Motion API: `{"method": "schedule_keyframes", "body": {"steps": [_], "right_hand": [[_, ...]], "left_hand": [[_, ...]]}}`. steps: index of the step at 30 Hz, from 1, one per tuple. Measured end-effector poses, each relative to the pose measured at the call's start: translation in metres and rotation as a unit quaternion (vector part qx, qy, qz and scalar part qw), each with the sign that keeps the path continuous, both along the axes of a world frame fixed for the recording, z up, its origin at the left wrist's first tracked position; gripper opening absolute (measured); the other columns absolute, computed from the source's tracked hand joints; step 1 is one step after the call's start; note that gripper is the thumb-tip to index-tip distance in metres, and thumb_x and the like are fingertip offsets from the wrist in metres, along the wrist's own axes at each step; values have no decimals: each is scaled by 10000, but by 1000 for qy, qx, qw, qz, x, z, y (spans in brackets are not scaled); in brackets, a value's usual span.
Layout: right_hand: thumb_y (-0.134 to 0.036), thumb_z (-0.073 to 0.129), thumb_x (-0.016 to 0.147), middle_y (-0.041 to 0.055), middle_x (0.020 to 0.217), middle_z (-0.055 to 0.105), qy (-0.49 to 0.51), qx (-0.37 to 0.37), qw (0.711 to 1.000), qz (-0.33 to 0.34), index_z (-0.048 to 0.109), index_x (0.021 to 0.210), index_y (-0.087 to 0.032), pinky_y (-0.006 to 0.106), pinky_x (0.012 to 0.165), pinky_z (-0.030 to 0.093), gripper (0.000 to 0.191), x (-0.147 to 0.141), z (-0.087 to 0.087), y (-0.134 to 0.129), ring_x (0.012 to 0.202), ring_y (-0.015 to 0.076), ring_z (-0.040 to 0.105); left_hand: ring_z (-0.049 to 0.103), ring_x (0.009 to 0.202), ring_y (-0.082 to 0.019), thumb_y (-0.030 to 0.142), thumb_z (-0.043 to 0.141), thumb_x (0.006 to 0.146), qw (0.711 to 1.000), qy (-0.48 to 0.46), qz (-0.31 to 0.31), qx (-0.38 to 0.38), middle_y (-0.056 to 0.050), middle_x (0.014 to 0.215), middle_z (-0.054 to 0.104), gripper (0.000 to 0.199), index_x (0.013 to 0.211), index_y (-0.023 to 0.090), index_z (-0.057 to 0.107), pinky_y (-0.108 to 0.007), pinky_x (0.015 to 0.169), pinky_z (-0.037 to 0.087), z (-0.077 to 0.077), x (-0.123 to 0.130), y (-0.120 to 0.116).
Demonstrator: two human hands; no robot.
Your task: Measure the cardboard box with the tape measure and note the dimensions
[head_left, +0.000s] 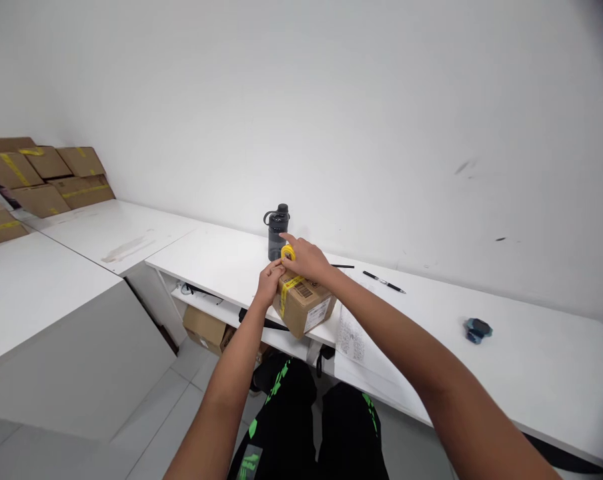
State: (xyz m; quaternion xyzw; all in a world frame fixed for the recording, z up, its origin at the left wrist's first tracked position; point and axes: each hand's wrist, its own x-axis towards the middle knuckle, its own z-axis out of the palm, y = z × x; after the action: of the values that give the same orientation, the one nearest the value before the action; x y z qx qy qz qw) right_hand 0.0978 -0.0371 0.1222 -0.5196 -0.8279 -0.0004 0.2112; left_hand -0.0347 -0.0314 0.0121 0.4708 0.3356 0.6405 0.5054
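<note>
A small brown cardboard box (pixel 295 313) rests at the front edge of the white table, turned at an angle. Yellow tape (pixel 287 290) runs over its top and down one side, and a white label (pixel 317 314) is on another side. My right hand (pixel 306 259) grips a yellow tape roll (pixel 288 253) above the box's far end, its index finger stretched out. Close beside it, my left hand (pixel 269 281) is closed against the box's left side and upper edge, with its fingertips near the roll. Whether these fingertips also pinch tape is hidden.
A dark water bottle (pixel 277 233) stands just behind the hands. To the right lie a pen (pixel 384 282), printed paper (pixel 351 340) and a small dark blue object (pixel 477 330). Taped boxes (pixel 44 180) are stacked at far left. Under the table, a shelf (pixel 221 310) holds several things.
</note>
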Motion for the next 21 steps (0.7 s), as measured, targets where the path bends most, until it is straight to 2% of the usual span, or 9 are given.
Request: {"method": "schedule_keyframes", "body": {"steps": [5,8,12,21], "right_hand": [[-327,544,854,122,1057,657,-45,-24,999,16,391,1450,-231,295,704,413,623,11,7,-15,905,263,631],[-319,561,832,115,1104,662,-37,-46,998,16,380,1437,-217,290,698,418,641,31,5,-36,919,258,637],[-333,555,833,102,1191,653,3,-74,997,-21,396,1402,-221,291,680,436,601,57,1,-68,904,245,648],[-392,539,835,97,1065,683,63,-63,994,-66,412,1360,-214,304,625,462,569,83,-11,-101,815,247,661]], "left_hand": [[624,1074,-244,268,640,718,999,35,29,16,-78,1186,700,406,1107,185,724,-361,950,461,-1,0,2],[630,1031,-236,267,614,734,997,73,32,17,-75,1135,713,353,1052,187,744,-358,928,472,-3,-2,4],[632,973,-224,262,600,728,996,75,43,9,-66,1069,724,316,998,190,748,-344,877,485,-5,-1,5],[626,911,-207,273,615,699,998,49,49,-9,-49,1001,732,306,957,181,752,-323,827,476,0,2,4]]}}
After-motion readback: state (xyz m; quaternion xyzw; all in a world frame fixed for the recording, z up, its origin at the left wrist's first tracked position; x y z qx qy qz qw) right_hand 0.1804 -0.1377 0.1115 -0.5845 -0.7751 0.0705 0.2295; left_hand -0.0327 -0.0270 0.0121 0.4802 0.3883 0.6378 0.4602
